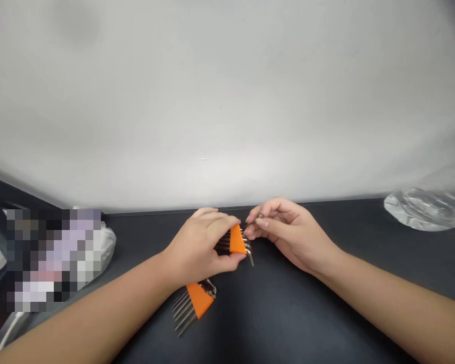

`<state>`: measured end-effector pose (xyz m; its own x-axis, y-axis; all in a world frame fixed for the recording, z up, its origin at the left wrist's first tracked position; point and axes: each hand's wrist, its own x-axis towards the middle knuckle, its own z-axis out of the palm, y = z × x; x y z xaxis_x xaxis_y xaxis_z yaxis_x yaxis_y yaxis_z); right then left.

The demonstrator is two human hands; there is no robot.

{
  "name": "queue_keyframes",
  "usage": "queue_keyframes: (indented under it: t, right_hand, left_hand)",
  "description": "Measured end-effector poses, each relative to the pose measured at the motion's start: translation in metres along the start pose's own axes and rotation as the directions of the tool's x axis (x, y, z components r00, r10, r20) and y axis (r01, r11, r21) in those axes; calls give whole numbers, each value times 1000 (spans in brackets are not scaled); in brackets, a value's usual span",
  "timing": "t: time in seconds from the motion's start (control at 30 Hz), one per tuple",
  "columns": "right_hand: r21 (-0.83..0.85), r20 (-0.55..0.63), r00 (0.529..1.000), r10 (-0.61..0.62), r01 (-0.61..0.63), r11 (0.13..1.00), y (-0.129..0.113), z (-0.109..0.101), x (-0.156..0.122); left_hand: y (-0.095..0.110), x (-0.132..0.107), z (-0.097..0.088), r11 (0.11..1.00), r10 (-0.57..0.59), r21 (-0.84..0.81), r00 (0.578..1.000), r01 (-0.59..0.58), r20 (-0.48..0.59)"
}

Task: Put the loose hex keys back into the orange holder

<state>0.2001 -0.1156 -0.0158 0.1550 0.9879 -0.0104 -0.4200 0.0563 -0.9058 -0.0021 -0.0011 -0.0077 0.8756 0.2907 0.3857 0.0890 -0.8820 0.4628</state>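
My left hand (pixel 200 242) grips an orange hex key holder (pixel 237 240) between thumb and fingers. Several silver L-shaped hex keys (pixel 249 247) run through it, their short bent ends pointing right. Close beside it, my right hand (pixel 288 230) pinches a thin metal piece, probably a small hex key (pixel 258 218), between thumb and fingertips; most of it is hidden. Below my left wrist, a second orange holder (pixel 200 301) lies on the dark table, its hex keys fanned toward the lower left. My forearm partly covers its upper end.
The dark tabletop (pixel 273 313) meets a pale wall (pixel 227 101) at the back. Crumpled clear plastic (pixel 430 208) lies at the far right. A blurred-out item with clear plastic (pixel 108 242) is at the left, with a white cable (pixel 9 331) near it.
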Motion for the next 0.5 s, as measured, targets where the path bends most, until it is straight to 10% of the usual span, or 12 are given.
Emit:
queue_keyframes:
  t: [0.5]
  right_hand:
    - [-68,-52,999,13,-16,998,1,-1,-2]
  left_hand:
    - [3,-1,1,1000,9,14,1000,-9,9]
